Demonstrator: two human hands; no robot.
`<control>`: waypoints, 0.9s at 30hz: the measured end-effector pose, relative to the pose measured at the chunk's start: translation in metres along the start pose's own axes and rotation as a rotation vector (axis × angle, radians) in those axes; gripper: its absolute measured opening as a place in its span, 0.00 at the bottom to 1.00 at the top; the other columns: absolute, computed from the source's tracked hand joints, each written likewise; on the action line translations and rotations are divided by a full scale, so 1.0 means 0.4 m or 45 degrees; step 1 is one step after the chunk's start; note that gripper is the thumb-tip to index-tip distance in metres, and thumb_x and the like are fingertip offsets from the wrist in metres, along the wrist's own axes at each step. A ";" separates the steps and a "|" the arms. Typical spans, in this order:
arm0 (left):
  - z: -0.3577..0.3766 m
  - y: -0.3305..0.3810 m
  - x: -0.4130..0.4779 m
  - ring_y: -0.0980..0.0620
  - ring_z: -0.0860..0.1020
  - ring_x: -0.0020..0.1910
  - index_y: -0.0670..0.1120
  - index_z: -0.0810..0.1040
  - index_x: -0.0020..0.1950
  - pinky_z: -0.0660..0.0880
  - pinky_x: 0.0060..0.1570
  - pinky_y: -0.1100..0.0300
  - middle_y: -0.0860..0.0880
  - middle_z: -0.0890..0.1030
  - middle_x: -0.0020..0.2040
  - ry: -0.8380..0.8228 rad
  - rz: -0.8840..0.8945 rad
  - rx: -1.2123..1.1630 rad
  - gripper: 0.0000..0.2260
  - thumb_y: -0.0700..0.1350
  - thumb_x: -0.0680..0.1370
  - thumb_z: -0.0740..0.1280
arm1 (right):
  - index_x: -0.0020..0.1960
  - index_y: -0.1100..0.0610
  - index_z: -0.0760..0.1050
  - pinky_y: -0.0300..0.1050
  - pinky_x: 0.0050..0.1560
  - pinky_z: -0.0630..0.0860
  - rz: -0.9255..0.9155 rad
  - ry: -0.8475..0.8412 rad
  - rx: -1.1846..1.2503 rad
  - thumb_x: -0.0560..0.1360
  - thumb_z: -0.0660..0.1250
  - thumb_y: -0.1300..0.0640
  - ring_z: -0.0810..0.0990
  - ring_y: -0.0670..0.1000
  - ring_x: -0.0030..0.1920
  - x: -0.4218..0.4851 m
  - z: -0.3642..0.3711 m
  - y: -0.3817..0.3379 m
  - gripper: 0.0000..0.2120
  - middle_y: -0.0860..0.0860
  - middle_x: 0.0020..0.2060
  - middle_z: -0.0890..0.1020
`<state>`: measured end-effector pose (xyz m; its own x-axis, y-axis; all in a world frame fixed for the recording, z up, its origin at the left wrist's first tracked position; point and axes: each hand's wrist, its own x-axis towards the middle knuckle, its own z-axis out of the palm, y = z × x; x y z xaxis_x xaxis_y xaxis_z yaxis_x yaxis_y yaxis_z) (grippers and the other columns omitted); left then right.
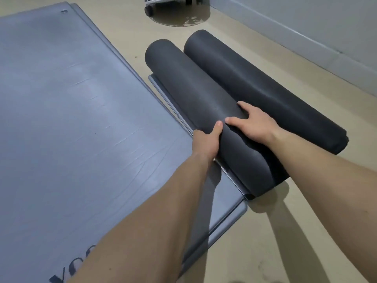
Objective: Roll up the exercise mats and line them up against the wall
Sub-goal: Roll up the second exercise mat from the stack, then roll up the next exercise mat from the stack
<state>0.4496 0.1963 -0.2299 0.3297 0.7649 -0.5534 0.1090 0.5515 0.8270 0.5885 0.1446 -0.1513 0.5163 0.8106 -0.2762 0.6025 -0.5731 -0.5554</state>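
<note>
Two dark grey rolled mats lie side by side on the beige floor. The nearer roll has a short flat strip of its mat still showing along its left side. My left hand grips that roll's left side, thumb on top. My right hand lies flat on the roll's top right, fingers spread. The farther roll lies fully rolled between the nearer roll and the wall. A stack of flat blue-grey mats covers the floor at the left.
A white wheeled cart stands at the top centre, over a round darker patch on the floor. A bare strip of floor runs between the farther roll and the wall's baseboard. Open floor lies at the lower right.
</note>
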 end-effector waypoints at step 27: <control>-0.848 -0.227 -0.711 0.44 0.67 0.72 0.56 0.64 0.79 0.73 0.64 0.49 0.49 0.69 0.75 0.139 -0.185 1.697 0.31 0.58 0.78 0.67 | 0.79 0.47 0.63 0.56 0.63 0.75 -1.039 -0.826 -1.347 0.83 0.55 0.42 0.72 0.58 0.70 -0.500 0.390 -0.392 0.26 0.53 0.74 0.69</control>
<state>0.0278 0.0419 -0.1810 0.1682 0.7842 -0.5972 0.9795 -0.0647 0.1909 0.2957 0.0913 -0.1314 -0.3576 0.6915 -0.6276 0.8844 0.4666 0.0102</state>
